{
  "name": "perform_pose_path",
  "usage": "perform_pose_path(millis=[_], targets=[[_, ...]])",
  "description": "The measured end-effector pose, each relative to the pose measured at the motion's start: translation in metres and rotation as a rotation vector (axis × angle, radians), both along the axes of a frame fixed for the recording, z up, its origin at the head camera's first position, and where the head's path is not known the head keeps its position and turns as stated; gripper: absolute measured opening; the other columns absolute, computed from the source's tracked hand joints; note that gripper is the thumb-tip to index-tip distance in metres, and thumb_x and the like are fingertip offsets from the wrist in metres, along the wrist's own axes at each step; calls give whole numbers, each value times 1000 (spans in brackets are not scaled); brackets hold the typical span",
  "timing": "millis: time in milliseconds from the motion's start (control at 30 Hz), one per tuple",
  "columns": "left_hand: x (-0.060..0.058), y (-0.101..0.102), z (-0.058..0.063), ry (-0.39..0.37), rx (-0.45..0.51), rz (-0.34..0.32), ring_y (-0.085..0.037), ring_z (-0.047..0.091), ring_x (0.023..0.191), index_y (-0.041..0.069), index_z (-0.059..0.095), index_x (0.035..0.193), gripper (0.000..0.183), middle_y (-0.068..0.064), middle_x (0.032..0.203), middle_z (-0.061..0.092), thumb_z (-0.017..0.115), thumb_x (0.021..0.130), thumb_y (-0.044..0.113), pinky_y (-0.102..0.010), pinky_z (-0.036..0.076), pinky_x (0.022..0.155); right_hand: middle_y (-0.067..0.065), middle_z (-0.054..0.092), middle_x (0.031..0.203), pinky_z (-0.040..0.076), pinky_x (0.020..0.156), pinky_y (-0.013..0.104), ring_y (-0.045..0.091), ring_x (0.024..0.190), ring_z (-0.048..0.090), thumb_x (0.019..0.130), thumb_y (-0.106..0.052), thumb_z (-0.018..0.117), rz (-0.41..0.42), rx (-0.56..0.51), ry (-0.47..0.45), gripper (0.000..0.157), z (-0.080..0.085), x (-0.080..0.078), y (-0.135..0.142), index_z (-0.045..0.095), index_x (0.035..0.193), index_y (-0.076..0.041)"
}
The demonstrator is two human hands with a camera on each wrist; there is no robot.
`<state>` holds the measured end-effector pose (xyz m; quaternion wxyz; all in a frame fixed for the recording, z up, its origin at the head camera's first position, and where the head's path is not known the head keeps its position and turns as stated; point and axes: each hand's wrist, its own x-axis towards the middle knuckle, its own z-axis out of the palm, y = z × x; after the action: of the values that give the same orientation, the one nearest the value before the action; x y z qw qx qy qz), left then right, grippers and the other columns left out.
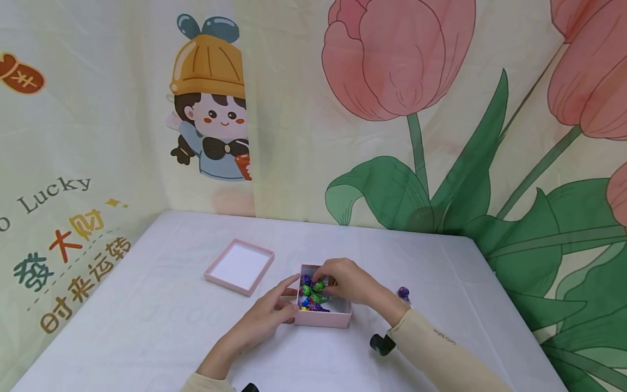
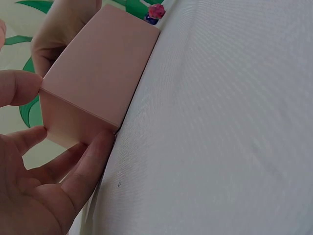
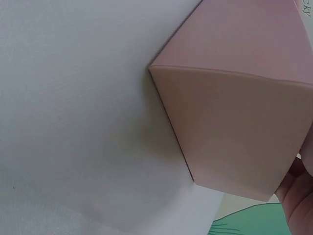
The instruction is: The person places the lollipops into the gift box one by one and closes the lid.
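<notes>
A pink open box (image 1: 323, 319) stands on the white table. Along its left side lie several foil-wrapped lollipops, purple, green and blue. My left hand (image 1: 266, 314) rests against the box's left wall, fingers spread. In the left wrist view its fingertips (image 2: 100, 142) touch the box's end near the bottom edge, while another touches the upper corner. Over the box from the right, my right hand (image 1: 349, 280) reaches in with bent fingers and pinches a green lollipop (image 1: 319, 286). The right wrist view shows the box's outer wall (image 3: 234, 127); those fingertips are hidden there.
A square pink lid (image 1: 264, 268) with a white inside lies to the left behind the box. One purple-wrapped lollipop (image 1: 403, 293) lies on the table (image 1: 147, 321), right of the right forearm. A printed curtain (image 1: 289, 136) hangs at the table's back edge.
</notes>
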<state>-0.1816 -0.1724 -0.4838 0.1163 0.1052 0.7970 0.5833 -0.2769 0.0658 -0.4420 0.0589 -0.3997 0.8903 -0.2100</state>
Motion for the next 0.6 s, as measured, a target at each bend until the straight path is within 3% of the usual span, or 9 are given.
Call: perform_pose_path(millis=[233, 600], targets=[[0, 0, 0, 4, -5, 5, -25, 66, 117, 20, 33, 168, 71, -22, 155, 50, 62, 104, 22, -41, 62, 95, -6, 76, 111, 58, 97, 24, 14, 107, 70, 92, -8, 84, 1, 33, 27, 27, -1, 2, -2, 81, 117, -18], [0, 1, 0, 10, -9, 1, -24, 66, 116, 20, 32, 168, 70, -22, 155, 50, 62, 104, 22, -40, 62, 95, -5, 76, 111, 58, 94, 22, 12, 105, 70, 91, -8, 84, -6, 53, 51, 26, -5, 3, -3, 81, 115, -18]])
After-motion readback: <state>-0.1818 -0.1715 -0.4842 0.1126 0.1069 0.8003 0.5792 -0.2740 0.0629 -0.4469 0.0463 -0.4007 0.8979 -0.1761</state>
